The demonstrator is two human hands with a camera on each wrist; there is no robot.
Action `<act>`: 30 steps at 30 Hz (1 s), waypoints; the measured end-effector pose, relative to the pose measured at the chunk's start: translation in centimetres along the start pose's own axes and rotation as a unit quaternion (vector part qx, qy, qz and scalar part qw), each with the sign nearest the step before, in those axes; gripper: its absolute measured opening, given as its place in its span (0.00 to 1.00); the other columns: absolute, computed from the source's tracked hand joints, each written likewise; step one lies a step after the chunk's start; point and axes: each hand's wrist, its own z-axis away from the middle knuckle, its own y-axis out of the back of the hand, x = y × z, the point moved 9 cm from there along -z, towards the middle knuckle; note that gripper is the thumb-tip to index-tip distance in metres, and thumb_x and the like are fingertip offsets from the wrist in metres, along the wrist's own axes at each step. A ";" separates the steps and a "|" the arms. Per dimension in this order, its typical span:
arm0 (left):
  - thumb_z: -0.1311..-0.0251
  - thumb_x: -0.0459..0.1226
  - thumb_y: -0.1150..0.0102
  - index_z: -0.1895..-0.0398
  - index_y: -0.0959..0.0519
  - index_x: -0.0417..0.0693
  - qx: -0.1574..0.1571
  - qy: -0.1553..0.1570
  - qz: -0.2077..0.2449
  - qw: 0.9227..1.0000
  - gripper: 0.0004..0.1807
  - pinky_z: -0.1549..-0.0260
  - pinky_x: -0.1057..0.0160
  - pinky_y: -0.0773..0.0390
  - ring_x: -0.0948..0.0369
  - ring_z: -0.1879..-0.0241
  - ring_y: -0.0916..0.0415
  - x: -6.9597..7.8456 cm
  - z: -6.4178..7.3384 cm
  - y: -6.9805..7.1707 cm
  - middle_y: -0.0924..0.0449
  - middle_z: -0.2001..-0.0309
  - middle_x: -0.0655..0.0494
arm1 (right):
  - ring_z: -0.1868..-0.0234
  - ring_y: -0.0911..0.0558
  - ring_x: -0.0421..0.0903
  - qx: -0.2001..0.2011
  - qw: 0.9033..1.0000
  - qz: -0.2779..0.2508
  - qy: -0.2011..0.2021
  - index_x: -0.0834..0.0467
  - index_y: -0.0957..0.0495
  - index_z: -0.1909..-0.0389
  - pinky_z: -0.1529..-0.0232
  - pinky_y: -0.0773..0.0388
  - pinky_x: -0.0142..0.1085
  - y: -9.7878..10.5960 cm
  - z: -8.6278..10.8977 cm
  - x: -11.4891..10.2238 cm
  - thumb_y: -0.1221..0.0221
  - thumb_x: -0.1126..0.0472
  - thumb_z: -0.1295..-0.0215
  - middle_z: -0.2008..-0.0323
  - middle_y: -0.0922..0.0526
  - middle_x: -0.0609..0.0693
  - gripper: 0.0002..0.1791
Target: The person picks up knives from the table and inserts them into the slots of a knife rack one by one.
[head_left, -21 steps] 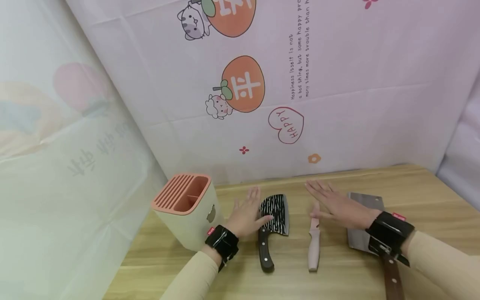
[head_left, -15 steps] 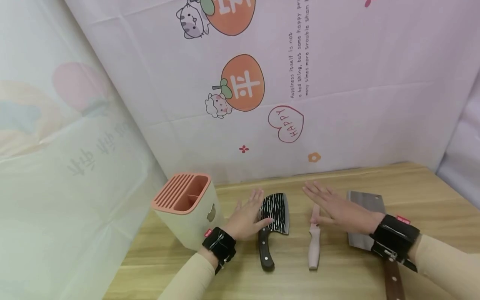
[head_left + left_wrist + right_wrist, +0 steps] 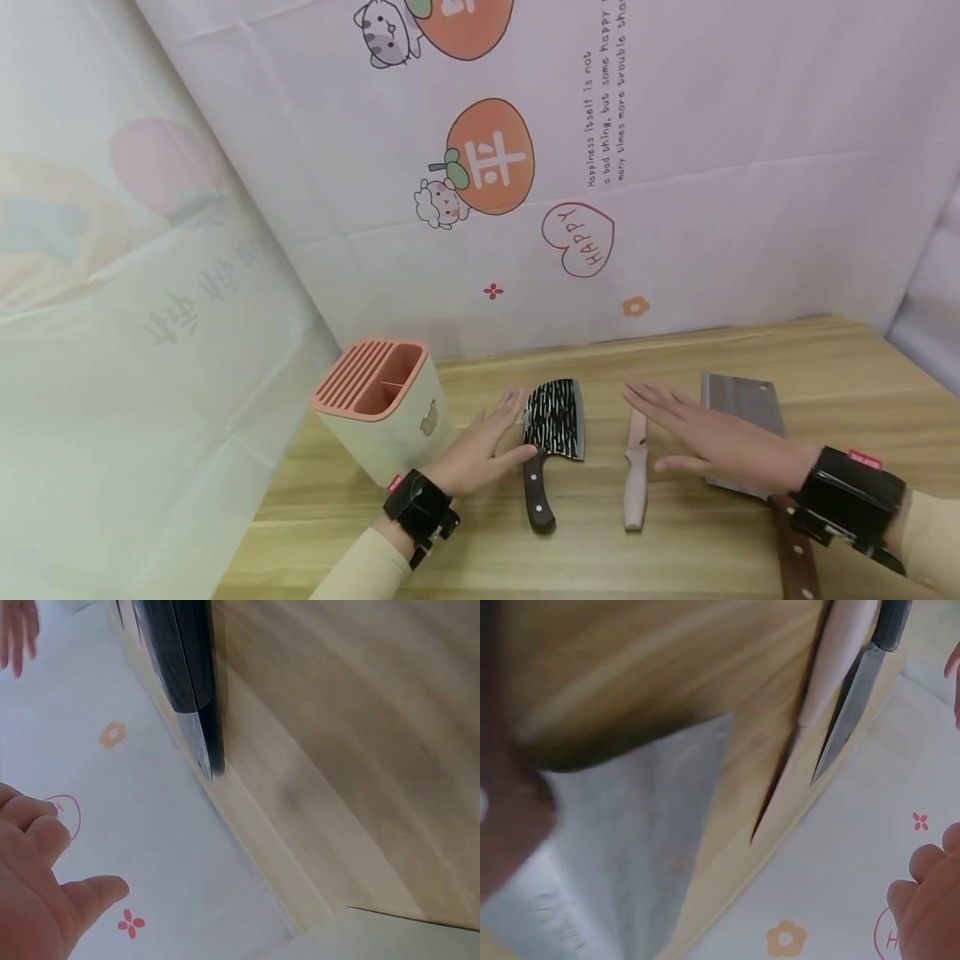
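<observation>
In the head view my left hand (image 3: 476, 454) is held out with straight fingers, between the cream knife holder (image 3: 405, 442) and a black-handled cleaver (image 3: 555, 421) with a black-and-white patterned blade. It holds nothing. My right hand (image 3: 731, 442), also extended and holding nothing, hovers between a small pink knife (image 3: 635, 496) and a wide metal cleaver (image 3: 738, 400), partly covering the latter. That cleaver's brown handle (image 3: 797, 550) points toward me. The left wrist view shows my left hand (image 3: 37, 870) apart from the table; the right wrist view shows my right hand (image 3: 934, 900) likewise.
A wood-grain table (image 3: 585, 567) carries all the knives, laid side by side. The holder's orange top (image 3: 352, 375) has narrow slots and larger compartments. White printed cloth (image 3: 720, 208) hangs behind the table, and another cloth (image 3: 150, 375) closes off the left.
My right hand has shifted right, away from the pink knife's blade. My left hand has drawn slightly back and left. The head view has tilted a little; the knives stay put.
</observation>
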 end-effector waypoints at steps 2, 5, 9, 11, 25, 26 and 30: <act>0.29 0.55 0.53 0.24 0.65 0.55 0.007 -0.006 0.013 1.000 0.43 0.32 0.42 0.59 0.59 0.27 0.67 0.0 0.7 0.2 0.68 0.25 0.56 | 0.29 0.48 0.60 0.003 1.000 0.014 0.006 0.48 0.59 0.23 0.36 0.40 0.54 0.0 0.6 -0.2 0.41 0.42 0.34 0.24 0.58 0.50 0.48; 0.30 0.52 0.50 0.24 0.64 0.56 0.021 -0.013 0.026 0.999 0.43 0.32 0.42 0.58 0.58 0.27 0.65 -0.1 1.7 0.5 0.68 0.25 0.56 | 0.29 0.46 0.55 0.012 0.999 0.036 0.020 0.50 0.57 0.23 0.31 0.50 0.34 0.1 1.5 -0.5 0.39 0.44 0.36 0.24 0.57 0.51 0.48; 0.30 0.49 0.48 0.24 0.62 0.59 0.036 -0.014 0.050 0.998 0.42 0.31 0.43 0.59 0.58 0.27 0.63 -0.3 3.0 1.1 0.66 0.25 0.58 | 0.28 0.48 0.50 0.025 0.998 0.040 0.032 0.52 0.54 0.24 0.35 0.65 0.18 0.4 2.7 -0.9 0.37 0.45 0.37 0.24 0.54 0.52 0.49; 0.30 0.50 0.49 0.24 0.62 0.61 0.038 -0.011 0.064 0.997 0.41 0.31 0.44 0.58 0.58 0.27 0.62 -0.5 3.8 1.4 0.65 0.25 0.59 | 0.28 0.49 0.49 0.028 0.998 0.044 0.041 0.53 0.53 0.24 0.34 0.66 0.17 0.6 3.3 -1.1 0.37 0.46 0.38 0.25 0.52 0.53 0.48; 0.32 0.33 0.45 0.30 0.36 0.49 0.097 -0.044 0.177 0.979 0.28 0.39 0.50 0.34 0.53 0.34 0.39 -2.2 12.1 3.8 0.37 0.32 0.49 | 0.28 0.52 0.34 0.048 0.987 0.096 0.120 0.60 0.41 0.29 0.38 0.53 0.16 0.1 8.4 -1.9 0.35 0.31 0.56 0.30 0.39 0.56 0.57; 0.33 0.33 0.44 0.31 0.34 0.50 0.090 -0.034 0.190 0.977 0.27 0.40 0.50 0.32 0.53 0.35 0.37 -2.6 12.7 4.0 0.34 0.33 0.50 | 0.28 0.53 0.33 0.041 0.989 0.082 0.120 0.61 0.42 0.29 0.38 0.54 0.16 -0.1 8.7 -1.9 0.35 0.31 0.58 0.29 0.40 0.55 0.59; 0.38 0.37 0.37 0.37 0.26 0.55 0.074 0.025 0.215 0.974 0.25 0.43 0.49 0.29 0.58 0.40 0.30 -4.3 14.7 5.6 0.25 0.39 0.58 | 0.28 0.55 0.32 0.010 0.992 0.047 0.114 0.62 0.42 0.29 0.40 0.47 0.18 -0.6 9.7 -1.4 0.35 0.27 0.65 0.28 0.42 0.54 0.65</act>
